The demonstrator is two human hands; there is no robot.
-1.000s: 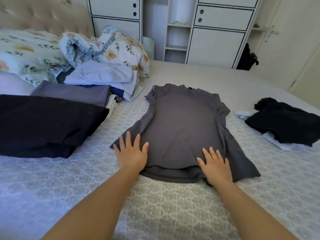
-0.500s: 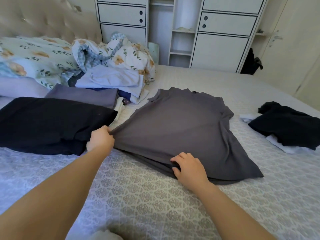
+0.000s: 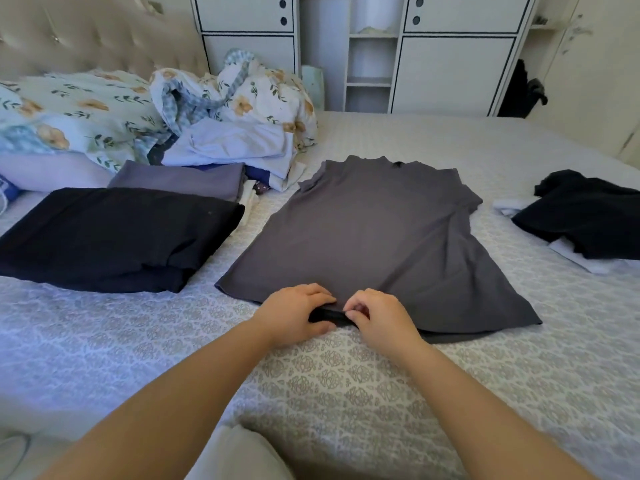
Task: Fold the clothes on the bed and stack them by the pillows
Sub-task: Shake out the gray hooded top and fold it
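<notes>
A dark grey T-shirt (image 3: 374, 233) lies spread flat on the patterned bedspread (image 3: 329, 382), collar pointing away from me. My left hand (image 3: 294, 315) and my right hand (image 3: 379, 318) sit side by side at the middle of its near hem, fingers curled, each pinching the hem fabric. To the left lies a folded black garment (image 3: 114, 237) with a folded grey one (image 3: 180, 180) behind it. Floral pillows (image 3: 76, 112) rest against the headboard.
A crumpled floral and light blue pile (image 3: 239, 133) lies behind the folded clothes. A loose black garment on something white (image 3: 585, 216) sits at the right of the bed. White cupboards (image 3: 450, 64) stand beyond the bed's far edge. A pale cushion (image 3: 239, 455) pokes in at the bottom.
My left hand let go of the shirt's left corner and moved right. Both hands have come together at the middle of the near hem. The shirt now lies flatter.
</notes>
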